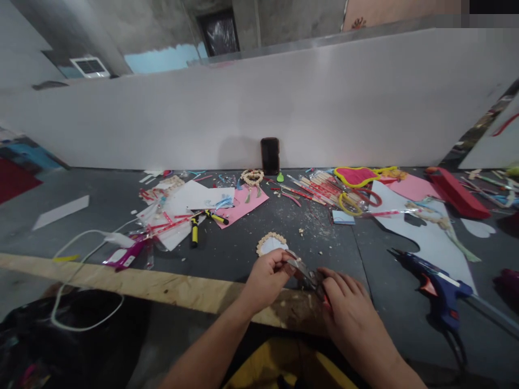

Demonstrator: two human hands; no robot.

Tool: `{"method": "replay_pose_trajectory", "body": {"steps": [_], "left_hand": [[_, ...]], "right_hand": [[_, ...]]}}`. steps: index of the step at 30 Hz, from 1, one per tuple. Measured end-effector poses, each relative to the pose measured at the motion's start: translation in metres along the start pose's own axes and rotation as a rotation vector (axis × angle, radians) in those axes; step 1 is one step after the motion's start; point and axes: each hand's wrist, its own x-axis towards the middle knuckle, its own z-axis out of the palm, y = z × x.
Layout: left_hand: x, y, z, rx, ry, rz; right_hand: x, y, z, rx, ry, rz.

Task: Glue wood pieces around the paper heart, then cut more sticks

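My right hand is closed around the red handle of a pair of scissors, whose metal blades point up and left toward my other hand. At the blade tips, my left hand pinches something too small to make out. Just beyond those fingers a round white piece edged with small beige bits lies flat on the dark table. My left hand partly covers its near edge.
A blue glue gun lies at right, beside cut white paper. Patterned sticks and a yellow-edged pink piece lie farther back. A phone leans on the wall. At left are a white cable and yellow-black tools.
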Motion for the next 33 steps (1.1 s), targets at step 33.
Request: {"method": "replay_pose_trajectory", "body": {"steps": [33], "left_hand": [[-0.005, 0.017, 0.002, -0.065, -0.217, -0.237]], "right_hand": [[-0.007, 0.002, -0.001, 0.102, -0.069, 0.006]]}}
